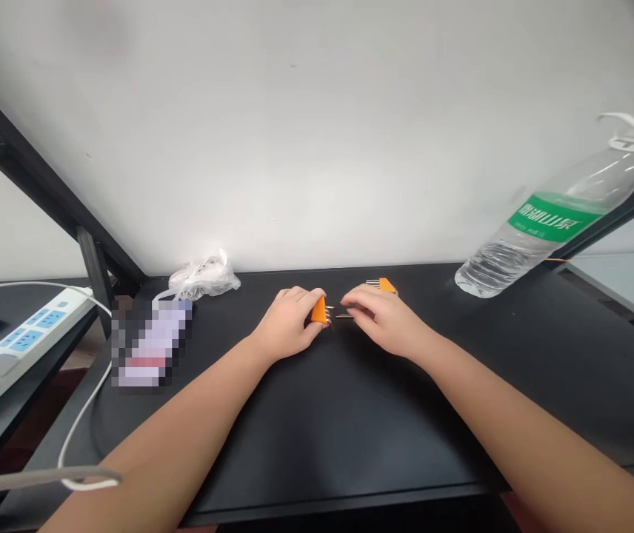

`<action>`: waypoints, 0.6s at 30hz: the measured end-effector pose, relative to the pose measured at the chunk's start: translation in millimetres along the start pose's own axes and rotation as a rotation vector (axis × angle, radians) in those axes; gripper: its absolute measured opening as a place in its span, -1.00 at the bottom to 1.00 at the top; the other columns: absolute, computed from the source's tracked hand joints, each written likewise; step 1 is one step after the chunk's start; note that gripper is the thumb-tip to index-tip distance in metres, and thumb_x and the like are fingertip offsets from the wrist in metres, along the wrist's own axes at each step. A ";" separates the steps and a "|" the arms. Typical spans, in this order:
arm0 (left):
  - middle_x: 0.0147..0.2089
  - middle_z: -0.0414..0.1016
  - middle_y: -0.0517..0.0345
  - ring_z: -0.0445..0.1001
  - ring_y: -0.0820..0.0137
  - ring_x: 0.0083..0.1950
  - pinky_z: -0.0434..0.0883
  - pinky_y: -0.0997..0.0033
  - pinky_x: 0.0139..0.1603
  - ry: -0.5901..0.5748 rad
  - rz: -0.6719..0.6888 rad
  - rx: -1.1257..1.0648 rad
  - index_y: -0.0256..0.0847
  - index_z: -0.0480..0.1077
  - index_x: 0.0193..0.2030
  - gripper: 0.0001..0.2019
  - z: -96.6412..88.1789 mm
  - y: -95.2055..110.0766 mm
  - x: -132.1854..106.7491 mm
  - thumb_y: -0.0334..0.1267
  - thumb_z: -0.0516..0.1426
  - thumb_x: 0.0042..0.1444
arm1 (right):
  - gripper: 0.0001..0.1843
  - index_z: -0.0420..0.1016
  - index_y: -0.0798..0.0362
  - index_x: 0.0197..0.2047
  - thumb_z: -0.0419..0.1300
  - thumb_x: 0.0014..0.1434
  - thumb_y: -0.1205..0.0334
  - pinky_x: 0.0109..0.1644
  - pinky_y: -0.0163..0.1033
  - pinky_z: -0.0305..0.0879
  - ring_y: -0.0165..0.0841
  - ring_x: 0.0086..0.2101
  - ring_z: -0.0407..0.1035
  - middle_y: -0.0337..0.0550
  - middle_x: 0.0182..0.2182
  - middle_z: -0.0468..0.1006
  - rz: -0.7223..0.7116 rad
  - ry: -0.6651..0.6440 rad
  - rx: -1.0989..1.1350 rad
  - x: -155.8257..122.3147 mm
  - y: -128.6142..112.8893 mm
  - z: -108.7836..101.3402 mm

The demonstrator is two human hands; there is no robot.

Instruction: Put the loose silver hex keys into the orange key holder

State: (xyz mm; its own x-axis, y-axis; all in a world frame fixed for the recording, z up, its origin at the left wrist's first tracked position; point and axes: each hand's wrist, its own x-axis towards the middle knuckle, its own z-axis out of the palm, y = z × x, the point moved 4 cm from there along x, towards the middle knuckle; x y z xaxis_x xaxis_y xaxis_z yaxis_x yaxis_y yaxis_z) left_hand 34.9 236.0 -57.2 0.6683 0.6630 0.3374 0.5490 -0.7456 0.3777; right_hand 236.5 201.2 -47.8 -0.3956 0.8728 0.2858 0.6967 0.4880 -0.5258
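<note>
My left hand (293,323) is closed around a small orange block (318,310), with thin metal pieces showing at its right side. A pale slim tip shows just beyond it. My right hand (379,318) has its thumb and fingers curled toward each other at a thin metal piece (344,316) between the hands, close to the black tabletop (306,437). Behind the right hand lies a second orange block (387,285) with several thin metal prongs (373,282) pointing left. The right hand partly hides this block.
A large water bottle (517,240) with a green label stands at the right. On the left are a blurred-out phone (153,344), a clear plastic bag (204,276), a white power strip (33,333) and a white cable (87,403). Black frame bars (44,178) flank the tabletop.
</note>
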 end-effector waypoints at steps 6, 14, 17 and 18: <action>-0.11 0.56 0.12 0.50 0.19 -0.06 0.31 0.08 0.18 -0.015 -0.007 -0.008 -0.08 0.29 0.21 -0.64 1.9 -3.4 -0.4 -0.17 0.15 0.30 | -0.86 0.53 0.01 -0.24 0.14 0.33 0.30 -0.15 -0.18 0.31 -0.27 -0.22 0.44 -0.09 -0.20 0.53 0.043 -0.185 -0.290 -2.4 27.4 0.9; -0.11 0.58 0.12 0.52 0.19 -0.03 0.30 0.10 0.20 -0.028 -0.035 -0.010 -0.08 0.30 0.23 -0.58 3.3 -6.8 0.5 -0.06 0.18 0.30 | -0.90 0.48 0.03 -0.26 0.17 0.31 0.30 -0.25 -0.21 0.27 -0.27 -0.27 0.43 -0.09 -0.22 0.52 0.089 -0.212 -0.369 -3.5 24.1 5.4; -0.08 0.58 0.11 0.51 0.20 -0.01 0.25 0.06 0.28 -0.018 -0.043 0.006 -0.09 0.29 0.25 -0.58 4.2 -8.0 0.7 -0.07 0.18 0.31 | -0.86 0.48 0.03 -0.27 0.13 0.33 0.34 -0.23 -0.22 0.27 -0.28 -0.27 0.44 -0.08 -0.22 0.52 0.080 -0.210 -0.377 -2.5 22.8 6.0; -0.07 0.58 0.11 0.51 0.20 0.00 0.23 0.05 0.31 -0.013 -0.046 0.010 -0.09 0.29 0.25 -0.58 4.3 -8.2 0.7 -0.08 0.18 0.31 | -0.83 0.48 0.03 -0.29 0.12 0.34 0.36 -0.23 -0.22 0.26 -0.28 -0.28 0.44 -0.07 -0.24 0.52 0.075 -0.213 -0.387 -2.2 22.1 6.6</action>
State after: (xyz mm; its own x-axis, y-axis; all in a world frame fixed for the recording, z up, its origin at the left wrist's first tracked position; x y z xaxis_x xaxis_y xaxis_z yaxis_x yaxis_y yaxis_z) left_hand 33.0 242.3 -63.8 0.6486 0.6959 0.3084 0.5844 -0.7149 0.3840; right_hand 248.8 210.0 -65.2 -0.4213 0.9046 0.0655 0.8849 0.4258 -0.1888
